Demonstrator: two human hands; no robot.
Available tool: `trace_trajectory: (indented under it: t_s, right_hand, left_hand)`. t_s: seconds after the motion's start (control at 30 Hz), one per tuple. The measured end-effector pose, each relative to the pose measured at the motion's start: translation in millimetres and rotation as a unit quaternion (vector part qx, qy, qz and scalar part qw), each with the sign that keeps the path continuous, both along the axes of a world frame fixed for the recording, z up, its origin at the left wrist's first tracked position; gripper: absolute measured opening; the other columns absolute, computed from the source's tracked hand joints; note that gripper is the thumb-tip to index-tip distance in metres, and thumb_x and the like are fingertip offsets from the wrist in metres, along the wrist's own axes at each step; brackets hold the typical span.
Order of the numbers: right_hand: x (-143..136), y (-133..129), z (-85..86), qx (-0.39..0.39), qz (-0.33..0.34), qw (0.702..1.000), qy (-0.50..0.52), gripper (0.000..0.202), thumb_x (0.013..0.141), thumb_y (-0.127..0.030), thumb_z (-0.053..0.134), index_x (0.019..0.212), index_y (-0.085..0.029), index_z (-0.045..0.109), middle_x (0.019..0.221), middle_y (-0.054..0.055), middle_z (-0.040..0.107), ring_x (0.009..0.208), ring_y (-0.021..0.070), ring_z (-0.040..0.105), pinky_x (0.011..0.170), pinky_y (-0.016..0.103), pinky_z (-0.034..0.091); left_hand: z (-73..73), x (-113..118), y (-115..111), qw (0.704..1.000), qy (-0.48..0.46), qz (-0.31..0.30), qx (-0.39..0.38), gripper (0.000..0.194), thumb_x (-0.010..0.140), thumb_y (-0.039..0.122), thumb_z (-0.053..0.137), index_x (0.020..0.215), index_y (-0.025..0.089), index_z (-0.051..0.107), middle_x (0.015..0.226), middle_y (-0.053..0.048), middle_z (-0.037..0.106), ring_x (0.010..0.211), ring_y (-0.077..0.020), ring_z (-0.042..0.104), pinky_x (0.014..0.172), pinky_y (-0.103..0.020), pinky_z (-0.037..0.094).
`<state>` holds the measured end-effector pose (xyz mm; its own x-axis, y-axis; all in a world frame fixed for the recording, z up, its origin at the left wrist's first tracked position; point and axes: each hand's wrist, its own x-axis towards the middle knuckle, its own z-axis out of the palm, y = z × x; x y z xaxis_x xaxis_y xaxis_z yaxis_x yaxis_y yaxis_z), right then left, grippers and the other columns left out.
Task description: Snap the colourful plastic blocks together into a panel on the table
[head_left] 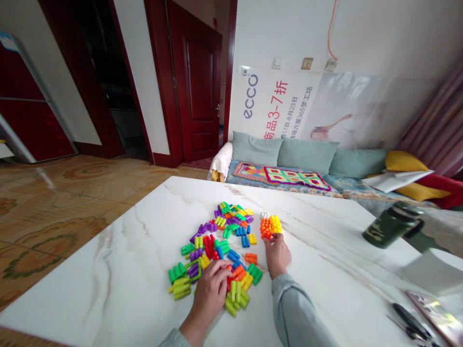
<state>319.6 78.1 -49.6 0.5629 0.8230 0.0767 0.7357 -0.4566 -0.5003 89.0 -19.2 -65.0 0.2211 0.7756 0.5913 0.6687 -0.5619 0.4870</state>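
Colourful plastic building blocks shaped like joined bullets lie in a loose pile point(210, 246) on the white marble-patterned table point(137, 270). My left hand point(212, 285) rests over the near part of the pile, its fingers curled among red and orange blocks. What its fingertips grip is hidden. To the right of the pile, orange blocks point(266, 227) stand grouped beside yellow blocks point(276, 223), with white blocks point(265, 214) just behind. My right hand point(278, 253) is at the near edge of this group, its fingers closed on an orange block.
On the table's right side stand a green camouflage flask point(390, 225) and a white box-like object point(436, 271). Black-handled scissors point(411, 320) and a phone point(439, 315) lie near the right front corner. A sofa with cushions point(307, 153) is behind the table.
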Motion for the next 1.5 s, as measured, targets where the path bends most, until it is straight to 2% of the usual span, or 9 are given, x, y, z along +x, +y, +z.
trace_trajectory:
  t_s: [0.73, 0.87, 1.0, 1.2, 1.5]
  right_hand:
    - [-2, 6, 1.4, -0.011, -0.013, 1.000, 0.009, 0.027, 0.091, -0.041, 0.053, 0.109, -0.021, 0.056, 0.105, 0.007, 0.072, 0.096, 0.0224, 0.068, 0.075, 0.030, 0.043]
    - [-2, 2, 3.4, -0.004, 0.002, 1.000, 0.006, 0.027, 0.091, -0.040, 0.054, 0.108, -0.019, 0.056, 0.103, 0.007, 0.072, 0.094, 0.0217, 0.068, 0.072, 0.029, 0.041]
    - [-9, -16, 8.7, 0.004, 0.030, 1.000, 0.004, 0.022, 0.091, -0.040, 0.054, 0.100, -0.020, 0.058, 0.091, 0.004, 0.073, 0.084, 0.0191, 0.068, 0.064, 0.026, 0.038]
    - [-26, -43, 8.1, -0.016, 0.131, 0.990, -0.041, 0.027, 0.096, -0.038, 0.044, 0.088, -0.024, 0.065, 0.082, 0.003, 0.073, 0.074, 0.0170, 0.066, 0.056, 0.025, 0.028]
    - [-25, -47, 2.4, -0.007, 0.134, 0.990, -0.039, 0.032, 0.097, -0.032, 0.038, 0.088, -0.023, 0.068, 0.082, 0.003, 0.073, 0.070, 0.0147, 0.063, 0.055, 0.024, 0.026]
  left_hand:
    - [4.6, 0, -1, 1.000, 0.006, 0.001, 0.019, 0.029, 0.081, 0.003, 0.043, 0.082, 0.021, 0.066, 0.102, -0.006, 0.068, 0.098, -0.0199, 0.066, 0.083, -0.033, 0.056]
    - [5.1, 0, -1, 1.000, 0.003, 0.000, 0.028, 0.030, 0.080, 0.002, 0.043, 0.082, 0.022, 0.066, 0.101, -0.006, 0.068, 0.097, -0.0197, 0.066, 0.083, -0.033, 0.056]
    - [5.6, 0, -2, 0.999, 0.002, -0.001, 0.033, 0.030, 0.081, 0.002, 0.043, 0.082, 0.022, 0.066, 0.101, -0.006, 0.068, 0.096, -0.0196, 0.066, 0.084, -0.033, 0.056]
    - [7.7, 1, -3, 1.000, 0.006, 0.001, 0.025, 0.029, 0.081, 0.002, 0.043, 0.082, 0.022, 0.066, 0.101, -0.006, 0.068, 0.097, -0.0198, 0.066, 0.083, -0.033, 0.056]
    - [7.7, 1, -3, 1.000, 0.007, 0.001, 0.023, 0.029, 0.081, 0.001, 0.044, 0.082, 0.021, 0.065, 0.101, -0.006, 0.068, 0.097, -0.0195, 0.066, 0.084, -0.033, 0.056]
